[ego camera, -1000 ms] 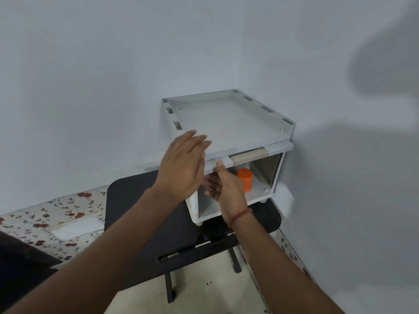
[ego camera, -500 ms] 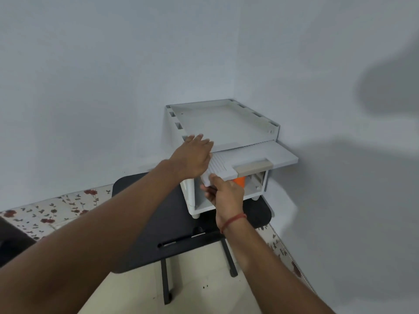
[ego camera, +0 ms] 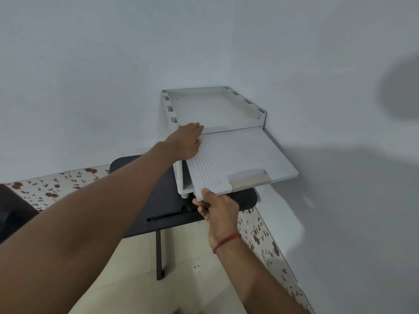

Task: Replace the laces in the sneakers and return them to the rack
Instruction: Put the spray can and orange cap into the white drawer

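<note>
Opening the rack (ego camera: 215,109): right hand (ego camera: 218,208) pinches the shelf (ego camera: 244,159) edge at centre frame, left hand (ego camera: 186,143) flat, bracing (sneakers unseen); next, locate them.

Single head-worn wide-angle view, looking forward and down along both outstretched forearms, close above a white plastic rack (ego camera: 215,109) in a wall corner

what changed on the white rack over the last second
The sliding panel has come out of the white rack toward the person, from nearly shut to well extended. The right hand took a grip on its front left corner and pulled. The orange cup seen under it earlier is now hidden. The left hand stayed braced on the rack's top front edge, and the rack stayed on the black table.
</note>
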